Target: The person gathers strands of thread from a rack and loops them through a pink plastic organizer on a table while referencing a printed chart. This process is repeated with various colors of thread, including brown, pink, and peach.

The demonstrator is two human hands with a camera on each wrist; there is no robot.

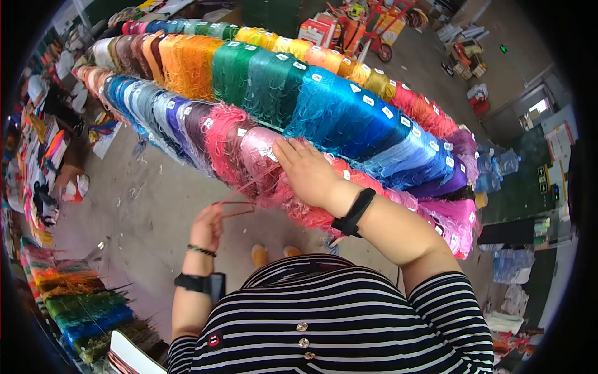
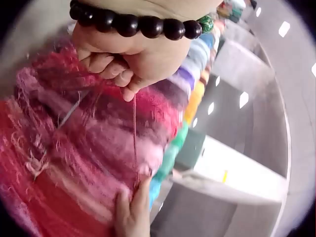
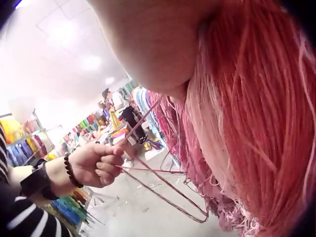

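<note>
My left hand hangs in front of a row of thread skeins, fingers curled, pinching a pink thread. From the fingertips this thread runs taut up toward my right hand. A slack loop of thread also dangles from the left hand, clearly seen in the right wrist view. My right hand lies with straight fingers on top of a light pink skein, which carries a white label. Deeper red and rose skeins hang just under the right palm. Dark beads circle the left wrist.
Rows of labelled skeins, orange, green and blue, stretch across the rack. More coloured thread lies at the lower left. A red hand truck and boxes stand beyond the rack on the concrete floor.
</note>
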